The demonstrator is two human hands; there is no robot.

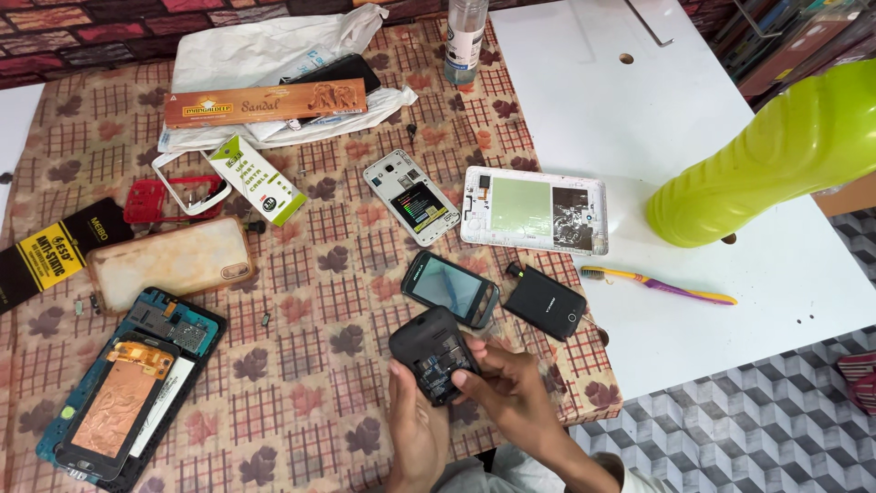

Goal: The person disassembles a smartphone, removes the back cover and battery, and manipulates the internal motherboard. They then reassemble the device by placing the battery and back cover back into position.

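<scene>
A small black phone (429, 351) with its back cover off sits in both my hands near the table's front edge, its inner parts facing up. My left hand (412, 429) cradles it from below and the left side. My right hand (511, 383) grips its right edge, thumb pressing on the open back. Just beyond it lie a small phone with a grey screen (450, 288) and a black back cover (546, 300).
On the patterned cloth (301, 365) lie an opened teal phone frame (128, 383), a clear case (169, 260), a white phone with its back open (412, 196), a white tablet shell (534, 210), boxes and a plastic bag. A toothbrush (657, 285) and green bottle (776, 155) rest on the white table.
</scene>
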